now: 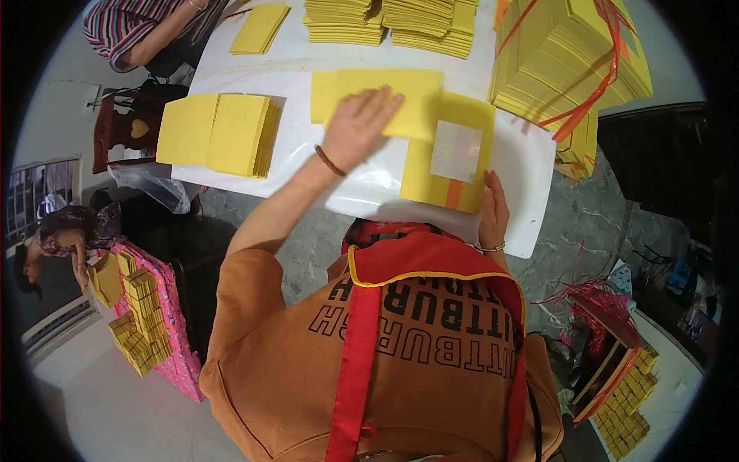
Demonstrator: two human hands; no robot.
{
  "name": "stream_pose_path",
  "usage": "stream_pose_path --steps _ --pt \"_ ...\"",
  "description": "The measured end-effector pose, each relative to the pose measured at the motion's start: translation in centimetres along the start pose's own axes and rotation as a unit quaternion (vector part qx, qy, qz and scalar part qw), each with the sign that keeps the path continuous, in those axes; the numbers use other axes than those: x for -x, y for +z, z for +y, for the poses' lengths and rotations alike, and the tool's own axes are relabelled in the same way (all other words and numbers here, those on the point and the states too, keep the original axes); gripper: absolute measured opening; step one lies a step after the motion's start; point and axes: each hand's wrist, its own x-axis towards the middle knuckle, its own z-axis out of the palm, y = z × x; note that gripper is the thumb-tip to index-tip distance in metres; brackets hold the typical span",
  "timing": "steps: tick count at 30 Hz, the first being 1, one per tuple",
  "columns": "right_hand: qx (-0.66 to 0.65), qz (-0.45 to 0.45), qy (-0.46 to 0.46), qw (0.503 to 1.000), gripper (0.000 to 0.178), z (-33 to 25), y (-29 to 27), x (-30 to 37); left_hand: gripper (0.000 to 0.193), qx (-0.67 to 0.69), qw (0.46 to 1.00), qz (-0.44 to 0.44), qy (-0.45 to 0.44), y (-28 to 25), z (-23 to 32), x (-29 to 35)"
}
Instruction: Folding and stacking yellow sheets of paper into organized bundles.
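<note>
My left hand (360, 127) lies with its fingers stretched out over a yellow paper sheet (419, 88), slightly blurred. That sheet overlaps the upper left of another yellow paper piece (418, 179), which bears a whitish rectangle (457, 152) and a short orange strip (454, 194). Upright at the right edge of this lower piece is my right hand (495, 209), fingers extended and holding nothing; I cannot tell whether it touches the paper. To the left, a stack of folded yellow paper (242, 136) rests near the table's edge.
Several yellow stacks (419, 23) stand along the far side of the white table (296, 81). At the right rises a tall yellow pile (554, 69) with red plastic ribbon (593, 92). One person's striped sleeve (127, 31) is at far left; another person (77, 235) bends over a pink-covered table (181, 323).
</note>
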Motion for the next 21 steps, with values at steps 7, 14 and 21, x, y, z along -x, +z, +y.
stream_pose_path --steps 7,14,21 --pt "0.062 -0.040 -0.027 0.997 0.027 -1.1 0.8 -0.3 0.068 -0.064 0.987 -0.136 -0.058 5.6 -6.1 6.0" --pt "0.103 -0.012 -0.034 0.994 0.021 0.1 0.8 -0.2 0.073 -0.034 0.943 -0.322 -0.082 6.0 -6.5 5.6" --pt "0.168 -0.008 -0.112 0.979 0.019 0.0 0.4 -1.2 0.078 0.082 0.883 -0.432 -0.164 5.5 -7.4 5.7"
